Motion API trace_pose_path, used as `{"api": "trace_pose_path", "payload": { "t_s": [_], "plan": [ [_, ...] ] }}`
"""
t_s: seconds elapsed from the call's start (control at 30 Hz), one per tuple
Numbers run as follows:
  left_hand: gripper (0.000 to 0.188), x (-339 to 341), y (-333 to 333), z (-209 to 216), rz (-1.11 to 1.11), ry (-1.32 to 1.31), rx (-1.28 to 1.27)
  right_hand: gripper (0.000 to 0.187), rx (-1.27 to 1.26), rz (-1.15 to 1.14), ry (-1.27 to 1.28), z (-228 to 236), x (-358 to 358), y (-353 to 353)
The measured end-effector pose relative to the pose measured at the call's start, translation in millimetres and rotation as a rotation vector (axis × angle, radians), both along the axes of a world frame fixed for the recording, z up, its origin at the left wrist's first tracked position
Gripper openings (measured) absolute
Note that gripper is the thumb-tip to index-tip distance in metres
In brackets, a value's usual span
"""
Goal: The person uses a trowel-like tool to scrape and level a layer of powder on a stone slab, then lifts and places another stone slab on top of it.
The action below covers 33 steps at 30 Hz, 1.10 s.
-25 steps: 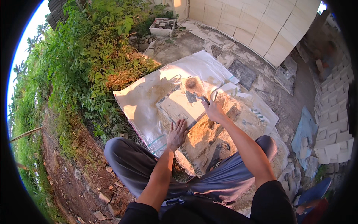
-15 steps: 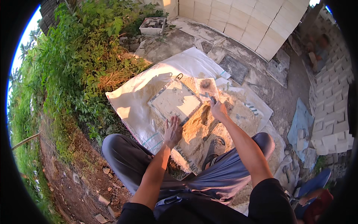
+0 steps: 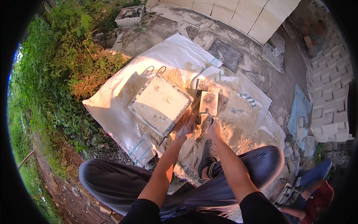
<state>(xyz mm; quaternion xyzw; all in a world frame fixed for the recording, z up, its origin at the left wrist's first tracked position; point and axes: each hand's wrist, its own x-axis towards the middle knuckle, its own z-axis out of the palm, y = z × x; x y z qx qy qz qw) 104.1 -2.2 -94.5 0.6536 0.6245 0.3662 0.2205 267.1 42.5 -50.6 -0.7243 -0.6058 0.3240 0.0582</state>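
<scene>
A square metal-edged mould frame (image 3: 161, 103), filled level with pale powdery material, lies on the white woven sack sheet (image 3: 112, 95) in front of me. My left hand (image 3: 185, 128) is beside the mould's near right edge, fingers stretched out, over loose sandy material; whether it touches the frame I cannot tell. My right hand (image 3: 213, 130) is closed round the dark handle of a trowel (image 3: 209, 101). Its rectangular plate, with a round brown stain, is right of the mould, above the loose sand (image 3: 238, 112). A bent dark neck joins plate and handle.
Dense green plants (image 3: 74, 71) border the left. A white crate (image 3: 129, 16) stands at the back. Stacked pale blocks (image 3: 332, 93) line the right, near a blue sheet (image 3: 299, 108). A person in red (image 3: 321, 201) sits at lower right; another is blurred at far right.
My left hand has left the mould's near edge and moved right, down beside it. The right hand has drawn the trowel nearer to me. The view has shifted.
</scene>
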Motion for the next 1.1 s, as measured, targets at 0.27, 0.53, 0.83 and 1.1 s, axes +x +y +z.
{"api": "trace_pose_path", "payload": {
  "t_s": [0.27,0.53,0.83,1.1],
  "plan": [
    [0.043,25,-17,-22,0.002,0.602,-0.066,0.044,0.002,-0.038,-0.035,-3,2,-6],
    [0.021,35,-5,-27,0.014,0.213,-0.205,0.043,0.016,-0.064,0.011,-5,8,-14],
    [0.013,9,-16,66,0.174,-0.078,-0.035,0.033,-0.084,-0.213,0.312,13,18,5],
    [0.012,-79,-24,99,0.479,-0.2,0.197,0.037,-0.002,-0.208,0.445,91,-29,9]
  ]
}}
